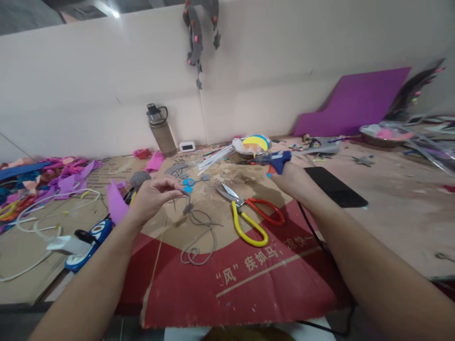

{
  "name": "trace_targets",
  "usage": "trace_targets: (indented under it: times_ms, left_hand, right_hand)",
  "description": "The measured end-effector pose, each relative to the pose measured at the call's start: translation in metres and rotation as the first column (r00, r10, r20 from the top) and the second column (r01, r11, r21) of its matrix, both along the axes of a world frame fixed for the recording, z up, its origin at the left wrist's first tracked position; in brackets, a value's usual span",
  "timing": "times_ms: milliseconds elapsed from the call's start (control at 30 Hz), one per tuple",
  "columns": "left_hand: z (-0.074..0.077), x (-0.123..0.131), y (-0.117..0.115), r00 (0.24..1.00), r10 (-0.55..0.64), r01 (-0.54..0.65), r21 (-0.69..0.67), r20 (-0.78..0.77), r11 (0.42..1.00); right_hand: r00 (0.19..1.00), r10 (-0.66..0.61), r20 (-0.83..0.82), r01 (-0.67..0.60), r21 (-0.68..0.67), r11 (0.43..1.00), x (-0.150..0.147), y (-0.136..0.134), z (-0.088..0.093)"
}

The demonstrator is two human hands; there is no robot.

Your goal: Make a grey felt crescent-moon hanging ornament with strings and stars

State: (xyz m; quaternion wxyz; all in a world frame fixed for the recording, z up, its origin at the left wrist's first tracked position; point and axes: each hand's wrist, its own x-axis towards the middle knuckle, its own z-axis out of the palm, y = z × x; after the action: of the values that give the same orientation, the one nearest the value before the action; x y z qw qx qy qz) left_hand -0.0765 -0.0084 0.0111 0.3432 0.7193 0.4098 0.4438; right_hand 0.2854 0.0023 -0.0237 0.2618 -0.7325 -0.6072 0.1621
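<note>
My left hand [153, 196] is pinched shut on the end of a grey cord [199, 237] that trails down in loops over the red and brown cardboard sheet [249, 279]. Over the far side of that sheet, my right hand [293, 180] is closed round a blue hot glue gun [275, 161], nozzle pointing left. Its black cable runs back under my forearm. Scissors [249, 215] with one yellow and one red handle lie between my hands. Small blue and grey cut-out shapes [190, 182] lie just beyond my left fingers.
A black phone [336, 187] lies right of my right hand. Purple and pink foam scraps [53, 182] and white cables pile at the left. A grey water bottle [160, 130], a white clock, glue sticks [213, 158] and a metal bowl [254, 144] stand at the back. A purple sheet [355, 102] leans on the wall.
</note>
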Motion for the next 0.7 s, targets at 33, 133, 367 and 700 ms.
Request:
trace_targets:
  times_ms: [33, 133, 367, 700]
  left_hand:
    - [-0.001, 0.000, 0.001, 1.000, 0.002, -0.002, 0.000, -0.006, 1.000]
    - [-0.007, -0.001, 0.004, 0.999, 0.034, -0.034, 0.007, -0.008, 0.999]
    - [-0.011, 0.001, 0.003, 0.979, 0.154, -0.170, 0.115, 0.137, 0.979]
    - [-0.014, 0.003, 0.004, 0.925, 0.107, -0.174, 0.157, 0.365, 0.972]
  right_hand:
    - [0.998, -0.050, -0.036, 0.051, 0.028, 0.998, 0.002, 0.001, 0.002]
    - [0.945, -0.067, -0.321, 0.101, 0.091, 0.991, -0.004, 0.001, 0.005]
    - [0.448, 0.201, -0.871, -0.197, 0.123, 0.973, -0.060, -0.030, 0.019]
    - [0.237, 0.286, -0.929, -0.475, 0.146, 0.868, -0.077, -0.064, 0.018]
